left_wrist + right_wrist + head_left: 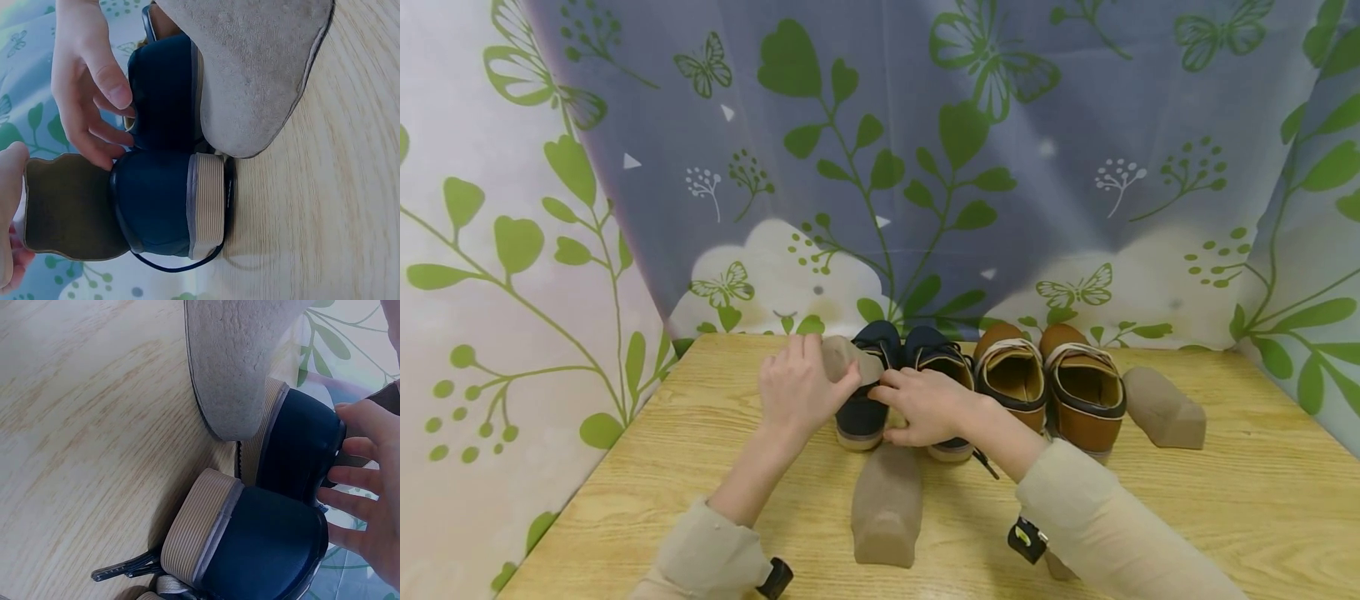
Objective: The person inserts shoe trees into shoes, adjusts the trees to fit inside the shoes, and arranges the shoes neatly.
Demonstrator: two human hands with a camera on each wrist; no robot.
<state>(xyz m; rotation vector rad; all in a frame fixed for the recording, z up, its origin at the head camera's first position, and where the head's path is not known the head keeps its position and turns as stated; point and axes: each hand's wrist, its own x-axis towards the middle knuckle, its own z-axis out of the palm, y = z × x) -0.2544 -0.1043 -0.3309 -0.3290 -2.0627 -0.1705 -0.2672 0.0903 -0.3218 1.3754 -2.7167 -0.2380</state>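
Observation:
My left hand [797, 383] grips a grey-beige shoe form [859, 362] over the opening of the left navy shoe [861, 419]. The form's dark, wavy-edged end faces the camera in the left wrist view, beside the shoe's collar. With bent fingers, my right hand [925, 407] holds that shoe's collar near the heel. Close on its right stands the other navy shoe [262, 547], black lace ends trailing on the table. Behind the heels lies a second shoe form [886, 508], pointed end toward the shoes. The navy shoe's inside is mostly hidden by the hands.
Two brown shoes [1086, 429] with pale laces stand right of the navy pair. Beyond them a third shoe form [1165, 412] lies on the wooden table [1247, 500]. Part of another grey-beige piece [1058, 568] shows below my right sleeve. A patterned cloth [880, 167] hangs behind.

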